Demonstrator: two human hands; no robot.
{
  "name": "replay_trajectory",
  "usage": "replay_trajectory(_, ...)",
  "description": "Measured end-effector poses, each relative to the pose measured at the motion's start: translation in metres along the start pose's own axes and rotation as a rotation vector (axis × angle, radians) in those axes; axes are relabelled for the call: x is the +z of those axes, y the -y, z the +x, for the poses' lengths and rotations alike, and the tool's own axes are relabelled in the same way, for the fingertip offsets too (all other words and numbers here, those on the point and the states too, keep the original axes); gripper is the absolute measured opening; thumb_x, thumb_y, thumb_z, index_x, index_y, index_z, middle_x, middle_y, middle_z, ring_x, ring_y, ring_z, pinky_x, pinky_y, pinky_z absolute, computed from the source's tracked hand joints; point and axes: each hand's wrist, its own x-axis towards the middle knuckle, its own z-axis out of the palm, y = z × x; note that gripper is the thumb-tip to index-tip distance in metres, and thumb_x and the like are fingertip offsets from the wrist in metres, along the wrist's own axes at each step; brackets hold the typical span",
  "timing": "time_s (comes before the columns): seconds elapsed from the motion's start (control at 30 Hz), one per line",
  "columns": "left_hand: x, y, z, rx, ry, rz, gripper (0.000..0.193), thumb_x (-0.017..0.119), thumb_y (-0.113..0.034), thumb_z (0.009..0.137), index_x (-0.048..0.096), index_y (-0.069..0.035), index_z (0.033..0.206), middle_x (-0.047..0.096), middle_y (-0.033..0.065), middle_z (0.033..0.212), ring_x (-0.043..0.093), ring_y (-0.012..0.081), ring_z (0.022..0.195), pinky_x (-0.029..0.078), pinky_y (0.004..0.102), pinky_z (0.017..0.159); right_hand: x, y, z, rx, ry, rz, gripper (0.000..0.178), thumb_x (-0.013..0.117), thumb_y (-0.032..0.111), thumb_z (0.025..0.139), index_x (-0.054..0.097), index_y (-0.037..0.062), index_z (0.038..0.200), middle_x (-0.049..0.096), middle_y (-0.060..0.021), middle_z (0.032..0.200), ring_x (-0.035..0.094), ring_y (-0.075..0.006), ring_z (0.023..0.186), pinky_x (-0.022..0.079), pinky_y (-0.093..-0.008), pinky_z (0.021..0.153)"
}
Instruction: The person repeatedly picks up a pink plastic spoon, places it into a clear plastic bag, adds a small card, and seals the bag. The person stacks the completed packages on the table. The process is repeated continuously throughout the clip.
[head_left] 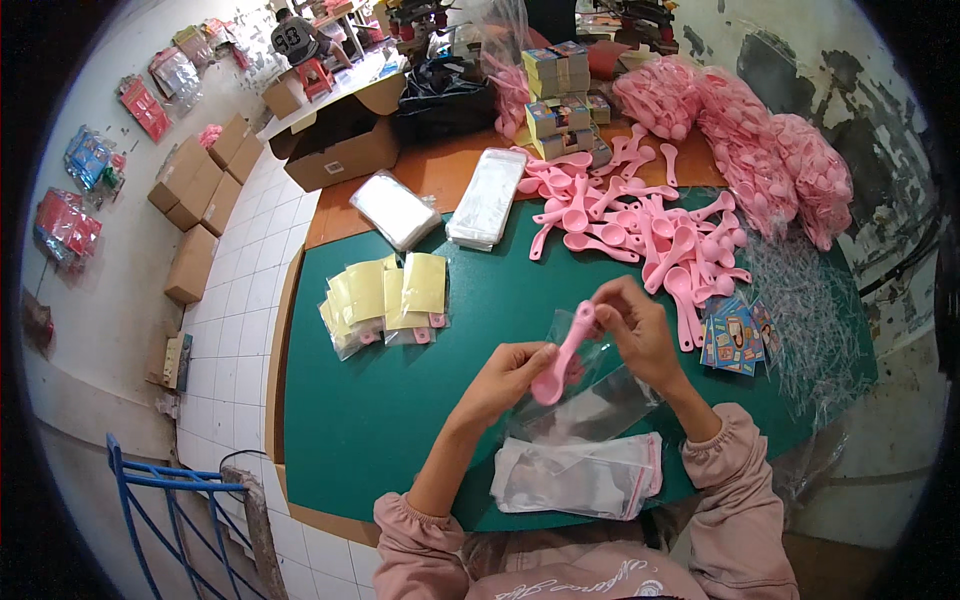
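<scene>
Over the green table, a pink measuring spoon [566,358] is held at a slant, bowl down, in front of a clear plastic bag [535,408]. My left hand [510,378] is closed, its thumb beside the spoon's bowl and its fingertips behind. At the handle's top end, my right hand [640,332] is closed, fingers bent around it. Whether the spoon is inside the bag I cannot tell. Near my body lies a stack of clear plastic bags [575,478]; another clear bag [618,402] rests just beyond it.
Loose pink spoons [640,225] are heaped at the far right, beside blue printed cards [735,335]. Packed bags with yellow cards [362,290] lie left. Behind are bag bundles [486,195], card stacks [558,115] and bulging spoon sacks [745,150]. Another person [297,38] sits far back.
</scene>
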Motion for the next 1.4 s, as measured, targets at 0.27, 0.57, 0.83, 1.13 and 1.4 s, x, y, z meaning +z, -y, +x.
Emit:
replay_trajectory(0.27, -0.004, -0.018, -0.006, 0.184, -0.179, -0.114, 0.033, 0.038, -0.024, 0.094, 0.055, 0.004, 0.102, 0.061, 0.0116, 0.091, 0.061, 0.0153, 0.081, 0.048, 0.0222, 0.067, -0.047, 0.035, -0.012, -0.194, 0.161, -0.403, 0.043, 0.045, 0.044, 0.087, 0.060, 0.0067, 0.103, 0.047, -0.0146, 0.116, 0.046, -0.0283, 0.102, 0.037, -0.0357, 0.087)
replay_trajectory(0.57, -0.006, -0.024, -0.005, 0.201, -0.193, -0.100, 0.034, 0.038, -0.025, 0.094, 0.053, 0.002, 0.107, 0.063, 0.0146, 0.094, 0.062, 0.0182, 0.083, 0.049, 0.0243, 0.068, -0.174, -0.012, -0.084, 0.508, -0.456, -0.835, 0.029, 0.065, 0.012, 0.069, 0.059, -0.0062, 0.091, 0.058, -0.0115, 0.080, 0.058, -0.0186, 0.067, 0.045, -0.0297, 0.060)
replay_trajectory(0.83, -0.006, -0.021, -0.009, 0.130, -0.207, -0.026, 0.032, 0.037, -0.025, 0.094, 0.052, 0.001, 0.107, 0.061, 0.0162, 0.097, 0.062, 0.0208, 0.085, 0.051, 0.0283, 0.072, -0.206, -0.010, -0.102, 0.338, -0.407, -0.936, 0.042, 0.067, 0.012, 0.065, 0.057, -0.0003, 0.103, 0.059, -0.0119, 0.093, 0.057, -0.0225, 0.085, 0.044, -0.0343, 0.074)
replay_trajectory(1.13, 0.002, -0.025, -0.006, 0.117, -0.175, -0.061, 0.032, 0.040, -0.023, 0.094, 0.055, 0.003, 0.105, 0.062, 0.0128, 0.095, 0.062, 0.0165, 0.084, 0.049, 0.0236, 0.070, -0.200, 0.007, -0.099, 0.248, -0.595, -0.901, 0.026, 0.060, 0.007, 0.075, 0.057, -0.0008, 0.100, 0.059, -0.0108, 0.095, 0.057, -0.0206, 0.083, 0.045, -0.0322, 0.073)
replay_trajectory(1.4, 0.008, -0.028, 0.000, 0.223, -0.048, 0.151, 0.030, 0.044, -0.020, 0.092, 0.058, 0.005, 0.100, 0.063, 0.0128, 0.096, 0.060, 0.0152, 0.084, 0.047, 0.0237, 0.073, -0.072, 0.068, -0.021, -0.156, -0.201, -0.548, 0.021, 0.058, 0.002, 0.075, 0.062, 0.0021, 0.096, 0.060, -0.0095, 0.083, 0.058, -0.0196, 0.077, 0.045, -0.0281, 0.070)
